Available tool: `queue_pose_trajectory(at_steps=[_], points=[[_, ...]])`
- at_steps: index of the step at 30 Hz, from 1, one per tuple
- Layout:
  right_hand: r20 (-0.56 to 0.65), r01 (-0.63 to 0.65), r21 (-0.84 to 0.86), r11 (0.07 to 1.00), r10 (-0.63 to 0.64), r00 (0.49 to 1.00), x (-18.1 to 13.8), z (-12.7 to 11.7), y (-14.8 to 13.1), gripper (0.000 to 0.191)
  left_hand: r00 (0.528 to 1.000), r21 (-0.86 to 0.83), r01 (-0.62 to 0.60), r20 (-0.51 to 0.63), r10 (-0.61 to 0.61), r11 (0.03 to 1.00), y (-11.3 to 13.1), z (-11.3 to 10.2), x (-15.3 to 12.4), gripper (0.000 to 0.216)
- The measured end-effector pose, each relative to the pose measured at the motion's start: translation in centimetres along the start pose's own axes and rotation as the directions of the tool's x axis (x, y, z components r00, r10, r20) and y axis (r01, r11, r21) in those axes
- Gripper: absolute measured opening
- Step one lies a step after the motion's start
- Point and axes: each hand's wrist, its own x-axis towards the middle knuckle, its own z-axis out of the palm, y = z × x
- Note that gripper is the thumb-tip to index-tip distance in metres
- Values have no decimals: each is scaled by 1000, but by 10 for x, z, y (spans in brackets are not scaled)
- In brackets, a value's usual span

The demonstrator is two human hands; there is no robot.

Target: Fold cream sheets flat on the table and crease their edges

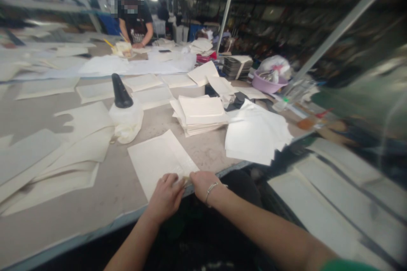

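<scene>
The cream sheet [159, 158] is lying flat at the near edge of the table [111, 186], directly in front of the person. It is showing a pale, four-sided face with straight edges, one corner pointing away and a faintly marked band running along its right side. Its near-right edge is meeting both hands at the table's rim. The right hand [203, 184] is reaching in from the right, forearm slanting, a bracelet [210, 194] circling the wrist; its thumb and fingertips are pinching the sheet's edge. The left hand [167, 194] is angling up from below, knuckles raised and fingers curling over the sheet; owing to blur, whether they are pinching or only pressing cannot be told.
</scene>
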Motion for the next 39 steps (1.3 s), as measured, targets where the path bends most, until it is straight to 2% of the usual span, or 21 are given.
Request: queue_pose_trajectory(at_steps=[4, 9, 12, 18, 23, 31, 39], points=[[-4, 11, 5, 1000, -11, 1000, -7, 6, 13, 15, 999, 15, 24, 26, -24, 1000, 2, -3, 1, 22], [-72, -66, 98, 993, 73, 995, -8, 13, 35, 24, 998, 94, 50, 33, -53, 994, 9, -5, 6, 34], [-101, -76, 141, 987, 91, 991, -6, 15, 39, 23, 998, 132, 55, 14, -57, 990, 11, -3, 8, 33], [-107, -37, 143, 989, 53, 993, -6, 15, 32, 22, 1000, 139, 24, -9, -23, 990, 9, 1, 6, 31], [-69, -77, 46, 996, 81, 994, -3, 12, 25, 22, 1000, 85, -2, -19, 3, 996, 6, 0, 4, 26], [-19, -111, 22, 994, 111, 994, -3, 6, 9, 19, 996, -36, -26, -90, 23, 999, 5, 1, 0, 20], [14, -102, -8, 995, 102, 995, -6, 3, -10, 22, 996, -74, -37, -88, 31, 997, 3, 1, -1, 16]])
